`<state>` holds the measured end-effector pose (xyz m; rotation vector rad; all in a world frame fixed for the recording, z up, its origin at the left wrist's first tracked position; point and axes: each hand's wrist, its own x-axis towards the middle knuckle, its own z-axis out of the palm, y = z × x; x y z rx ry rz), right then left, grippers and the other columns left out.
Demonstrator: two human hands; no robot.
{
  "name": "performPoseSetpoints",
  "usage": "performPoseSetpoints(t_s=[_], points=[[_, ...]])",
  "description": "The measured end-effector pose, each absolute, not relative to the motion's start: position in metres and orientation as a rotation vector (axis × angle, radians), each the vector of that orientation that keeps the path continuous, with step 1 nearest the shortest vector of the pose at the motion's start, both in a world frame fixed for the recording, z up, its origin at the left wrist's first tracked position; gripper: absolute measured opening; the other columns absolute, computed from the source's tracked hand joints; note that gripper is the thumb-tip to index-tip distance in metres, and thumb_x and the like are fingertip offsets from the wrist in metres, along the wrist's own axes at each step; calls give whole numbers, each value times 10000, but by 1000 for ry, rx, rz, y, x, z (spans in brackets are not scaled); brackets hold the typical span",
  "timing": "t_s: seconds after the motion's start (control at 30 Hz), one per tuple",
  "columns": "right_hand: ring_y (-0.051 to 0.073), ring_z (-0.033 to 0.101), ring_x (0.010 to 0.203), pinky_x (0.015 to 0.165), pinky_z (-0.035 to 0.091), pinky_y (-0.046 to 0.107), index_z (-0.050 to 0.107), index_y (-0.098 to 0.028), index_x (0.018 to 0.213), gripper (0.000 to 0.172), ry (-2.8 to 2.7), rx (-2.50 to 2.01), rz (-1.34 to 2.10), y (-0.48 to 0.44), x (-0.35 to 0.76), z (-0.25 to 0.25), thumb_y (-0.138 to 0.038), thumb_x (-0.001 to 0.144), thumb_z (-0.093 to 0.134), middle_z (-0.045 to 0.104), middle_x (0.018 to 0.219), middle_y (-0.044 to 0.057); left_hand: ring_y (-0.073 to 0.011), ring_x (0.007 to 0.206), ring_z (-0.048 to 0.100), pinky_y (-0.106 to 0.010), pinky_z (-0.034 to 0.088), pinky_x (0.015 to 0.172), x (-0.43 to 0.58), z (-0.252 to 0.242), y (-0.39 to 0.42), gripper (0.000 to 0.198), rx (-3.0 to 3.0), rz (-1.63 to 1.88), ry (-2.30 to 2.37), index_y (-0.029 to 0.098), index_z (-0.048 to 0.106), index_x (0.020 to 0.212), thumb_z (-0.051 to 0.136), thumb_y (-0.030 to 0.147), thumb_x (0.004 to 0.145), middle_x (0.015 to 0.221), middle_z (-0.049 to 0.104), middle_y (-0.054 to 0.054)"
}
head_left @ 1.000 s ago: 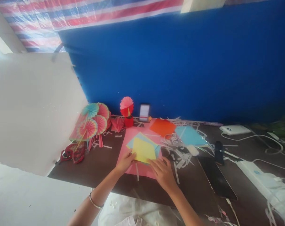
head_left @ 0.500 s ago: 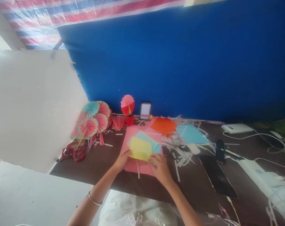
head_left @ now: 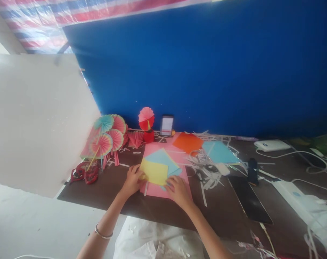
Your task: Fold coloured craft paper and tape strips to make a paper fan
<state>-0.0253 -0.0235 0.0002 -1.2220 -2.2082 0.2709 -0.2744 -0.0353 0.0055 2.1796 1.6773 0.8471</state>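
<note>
A sheet of yellow paper [head_left: 154,172] is spread between my two hands, above the blue and pink sheets. My left hand [head_left: 134,180] grips its left edge, thumb and fingers closed on it. At the lower right corner, my right hand [head_left: 177,190] pinches the same sheet with bent fingers. Behind it lies light blue paper [head_left: 162,158] with a thin yellow edge, partly covered by the yellow sheet. Under both rests a larger pink sheet [head_left: 177,144] on the dark table [head_left: 109,194].
Pleated paper fans [head_left: 101,144] and red glasses [head_left: 85,172] stand at the left. Beyond are a red-pink fan [head_left: 146,118], orange paper [head_left: 187,142] and a blue packet [head_left: 220,152]. White paper strips [head_left: 206,172], a phone [head_left: 250,199] and a power strip [head_left: 293,198] lie right.
The yellow paper has moved left and lies flatter, with both hands shifting left along with it. More of the light blue paper shows. A white strip on the pink sheet has shifted left.
</note>
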Motion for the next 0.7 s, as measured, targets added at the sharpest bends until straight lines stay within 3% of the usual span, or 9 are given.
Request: performPoseSetpoints(t_s=[0.2, 0.33, 0.47, 0.57, 0.7], points=[[166, 552, 764, 716, 390, 306, 562, -197, 695, 150, -2264, -1252, 337, -18, -33, -2, -201, 840, 524, 586, 775, 16, -222, 1009, 446, -396, 372, 855, -272, 0, -33, 62, 2201, 778, 1724, 182, 603, 789, 592, 243, 785, 1001, 549, -64], [171, 520, 755, 757, 339, 334, 572, -189, 709, 209, -2391, -1172, 53, -9, -21, 1, -135, 866, 444, 581, 767, 34, -186, 911, 492, -344, 387, 810, -264, 0, -27, 84, 2397, 727, 1559, 178, 595, 823, 512, 178, 838, 893, 579, -53], [170, 485, 736, 758, 325, 340, 573, -175, 701, 271, -2508, -1006, -101, -9, -8, 3, -86, 868, 379, 565, 763, 54, -188, 956, 519, -343, 412, 850, -260, 7, -31, 208, 2567, 633, 1368, 171, 591, 940, 439, 73, 838, 953, 602, -63], [167, 486, 744, 747, 339, 326, 571, -177, 703, 275, -2540, -936, -15, -13, -4, 2, -136, 891, 376, 555, 745, 50, -204, 1048, 518, -353, 415, 907, -260, 11, -40, 280, 2552, 648, 1335, 177, 594, 1012, 444, 53, 810, 1041, 607, -77], [167, 499, 749, 734, 363, 315, 567, -191, 702, 234, -2473, -1024, 177, -15, -9, 0, -232, 890, 433, 565, 741, 37, -194, 979, 566, -314, 468, 831, -260, 16, -49, 282, 2433, 633, 1349, 186, 620, 1000, 453, 80, 800, 1034, 620, -74]])
